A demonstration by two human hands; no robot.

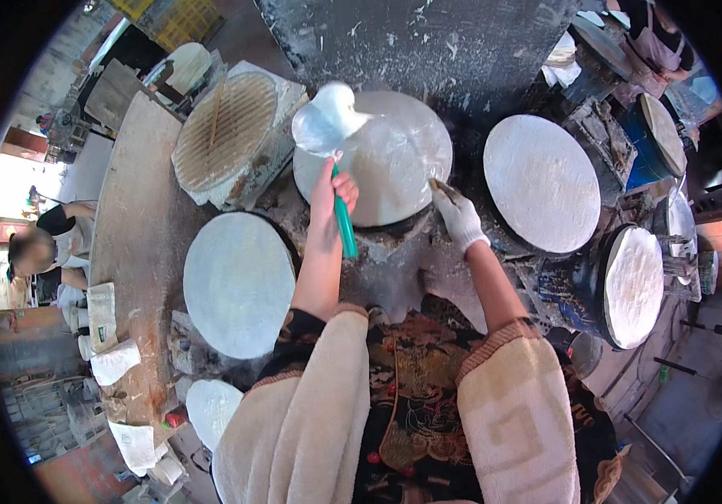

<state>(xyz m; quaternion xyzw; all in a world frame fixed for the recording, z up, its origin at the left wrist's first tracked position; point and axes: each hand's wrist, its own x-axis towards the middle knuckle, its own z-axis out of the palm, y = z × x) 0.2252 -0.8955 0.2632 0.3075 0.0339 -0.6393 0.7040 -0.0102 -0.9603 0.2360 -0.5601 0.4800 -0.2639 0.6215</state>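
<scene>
Beneath the ladle (320, 128) in left hand (333, 191), beside gloved right hand (459, 217), round griddle (403, 151).

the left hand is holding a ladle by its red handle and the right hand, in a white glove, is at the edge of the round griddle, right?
Not quite: the handle is green, not red, as the head view shows. The left hand does hold the ladle by it, and the white-gloved right hand is at the round griddle's edge.
</scene>
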